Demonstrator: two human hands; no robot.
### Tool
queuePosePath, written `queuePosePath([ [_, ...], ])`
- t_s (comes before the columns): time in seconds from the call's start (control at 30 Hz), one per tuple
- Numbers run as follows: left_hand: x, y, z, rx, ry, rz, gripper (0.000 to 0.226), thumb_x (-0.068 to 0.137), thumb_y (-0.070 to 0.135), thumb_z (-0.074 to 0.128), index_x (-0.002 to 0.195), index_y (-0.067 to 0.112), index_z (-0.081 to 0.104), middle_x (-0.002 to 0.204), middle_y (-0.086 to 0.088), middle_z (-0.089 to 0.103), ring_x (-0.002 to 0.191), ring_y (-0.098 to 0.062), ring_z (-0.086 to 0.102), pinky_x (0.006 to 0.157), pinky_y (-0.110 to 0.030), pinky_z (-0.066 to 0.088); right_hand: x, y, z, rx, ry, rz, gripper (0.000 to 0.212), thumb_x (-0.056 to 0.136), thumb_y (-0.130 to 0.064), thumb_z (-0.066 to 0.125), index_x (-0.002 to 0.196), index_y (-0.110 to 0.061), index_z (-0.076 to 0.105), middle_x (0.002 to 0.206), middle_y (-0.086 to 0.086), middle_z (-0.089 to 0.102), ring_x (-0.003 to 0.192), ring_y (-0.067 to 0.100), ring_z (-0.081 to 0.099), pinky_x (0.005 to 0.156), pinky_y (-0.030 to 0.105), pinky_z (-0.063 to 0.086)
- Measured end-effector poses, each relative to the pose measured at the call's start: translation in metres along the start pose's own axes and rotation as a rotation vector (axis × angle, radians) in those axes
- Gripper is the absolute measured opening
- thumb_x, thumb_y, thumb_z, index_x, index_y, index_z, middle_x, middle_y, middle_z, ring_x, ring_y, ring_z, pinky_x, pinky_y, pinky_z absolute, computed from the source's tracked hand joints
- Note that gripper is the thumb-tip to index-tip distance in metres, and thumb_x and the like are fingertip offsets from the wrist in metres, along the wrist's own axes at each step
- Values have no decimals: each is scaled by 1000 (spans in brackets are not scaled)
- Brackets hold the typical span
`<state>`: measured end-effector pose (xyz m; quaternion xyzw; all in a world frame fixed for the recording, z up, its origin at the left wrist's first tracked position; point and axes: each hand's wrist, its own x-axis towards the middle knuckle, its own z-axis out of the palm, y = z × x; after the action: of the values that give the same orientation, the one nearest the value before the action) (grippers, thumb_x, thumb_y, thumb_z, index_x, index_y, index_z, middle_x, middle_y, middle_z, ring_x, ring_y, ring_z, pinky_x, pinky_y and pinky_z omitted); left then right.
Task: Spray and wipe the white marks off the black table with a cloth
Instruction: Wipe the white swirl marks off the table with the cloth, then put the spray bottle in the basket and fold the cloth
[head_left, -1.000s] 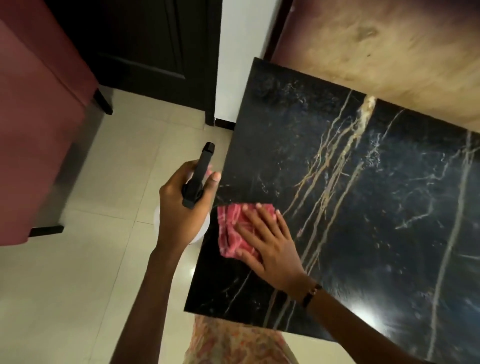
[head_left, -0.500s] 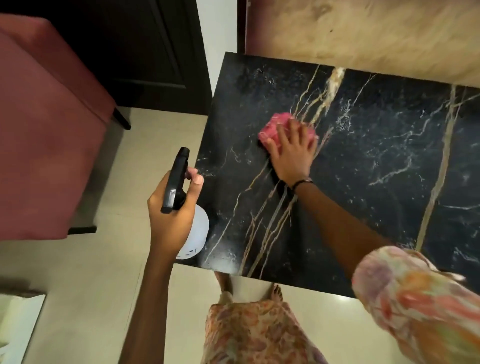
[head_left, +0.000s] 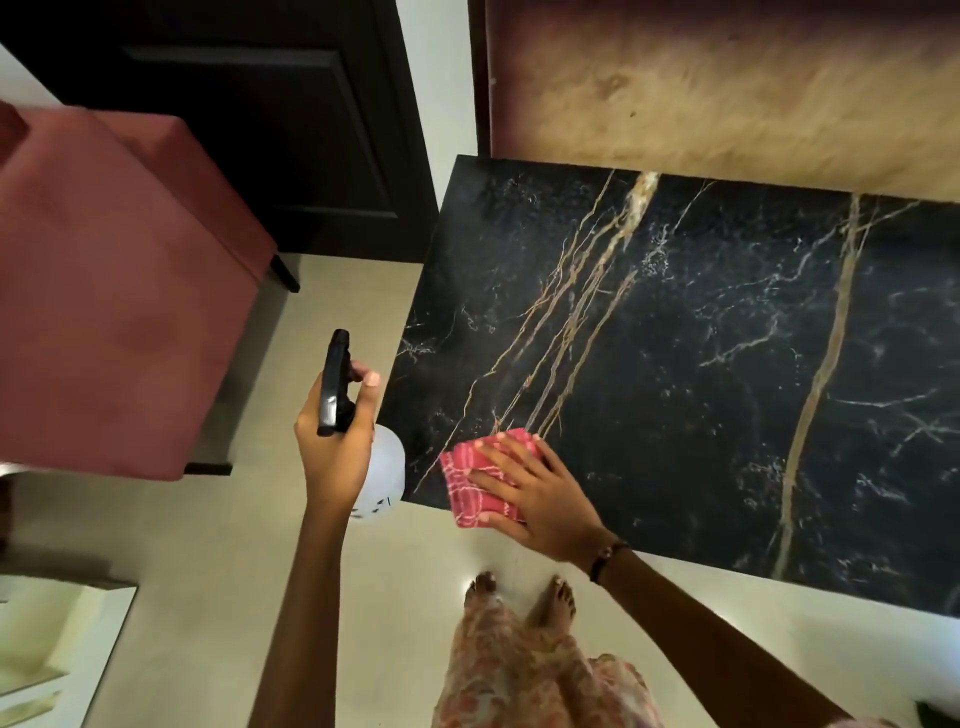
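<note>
The black marble table (head_left: 701, 374) with gold and white veins fills the right of the view. My right hand (head_left: 540, 493) lies flat on a red checked cloth (head_left: 467, 480), pressing it onto the table's near left corner, where it hangs slightly over the edge. My left hand (head_left: 335, 447) holds a spray bottle (head_left: 384, 473) with a white body and black trigger head, just off the table's left edge, above the floor. Thin white marks show on the table surface towards the right.
A pink upholstered chair (head_left: 114, 291) stands to the left. A dark door (head_left: 270, 114) is behind it and a tan wall panel (head_left: 727, 88) borders the table's far edge. My bare feet (head_left: 519, 597) stand on the pale tiled floor near the table's front.
My right hand has dragged the cloth from the table's far middle back to the near left corner. The left hand with the bottle has barely moved.
</note>
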<state>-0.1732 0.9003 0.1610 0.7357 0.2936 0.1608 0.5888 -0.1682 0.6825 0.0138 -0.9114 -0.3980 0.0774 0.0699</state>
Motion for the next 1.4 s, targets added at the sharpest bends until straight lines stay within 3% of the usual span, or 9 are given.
queuePosePath([
  [0.2,12,-7,0,-13,-105,124,17,89,29,63,106,25,62,96,5,66,65,-7,56,70,-25,52,30,-9,-17,187,83,645,60,97,-58,23,143,-26,43,153,7,36,143,33,28,115,58,15],
  [0.33,18,-11,2,-17,-114,147,16,89,31,63,104,26,63,97,4,66,73,-21,57,85,-47,52,77,-62,-28,328,70,939,61,93,-50,27,139,-17,50,146,16,44,130,42,45,98,64,36],
  [0.43,19,-13,3,-25,-127,160,20,90,27,63,108,19,62,95,5,66,89,-42,62,90,-53,51,65,-87,-30,305,44,889,59,91,-48,31,135,-17,54,143,17,47,120,41,53,88,55,48],
  [0.6,19,-15,8,-8,-175,167,27,89,18,63,114,9,60,101,17,64,98,-37,63,92,-45,51,38,-95,-23,250,87,839,55,82,-43,56,131,-18,57,138,18,51,110,44,57,75,51,55],
  [0.8,18,-25,8,-8,-249,115,28,88,15,64,116,12,60,104,15,65,102,7,61,94,-15,48,42,-87,-30,385,204,827,55,88,-37,63,138,-18,50,147,15,37,119,40,40,86,47,53],
  [0.97,21,-29,3,16,-327,93,33,87,11,65,119,6,59,104,13,64,90,16,60,83,0,41,41,-89,-29,379,181,833,57,91,-42,57,143,-22,44,153,13,30,127,41,35,91,49,51],
  [1.1,20,-30,0,41,-348,52,32,86,15,67,118,11,59,109,10,64,94,17,58,78,5,38,45,-92,-38,352,34,845,59,97,-43,44,150,-25,27,159,11,13,138,38,22,108,49,33],
  [1.27,19,-22,-1,39,-349,-6,44,86,22,68,127,12,56,126,-4,63,114,-15,57,91,-10,43,56,-98,-51,405,44,768,81,87,-39,61,152,-26,15,161,9,0,147,35,0,117,52,3],
  [1.4,7,5,6,37,-308,-67,49,85,24,68,130,14,52,133,-9,58,121,-23,52,95,-29,39,60,-94,-61,633,168,590,102,76,-39,78,152,-18,14,161,7,9,148,27,1,120,48,3],
])
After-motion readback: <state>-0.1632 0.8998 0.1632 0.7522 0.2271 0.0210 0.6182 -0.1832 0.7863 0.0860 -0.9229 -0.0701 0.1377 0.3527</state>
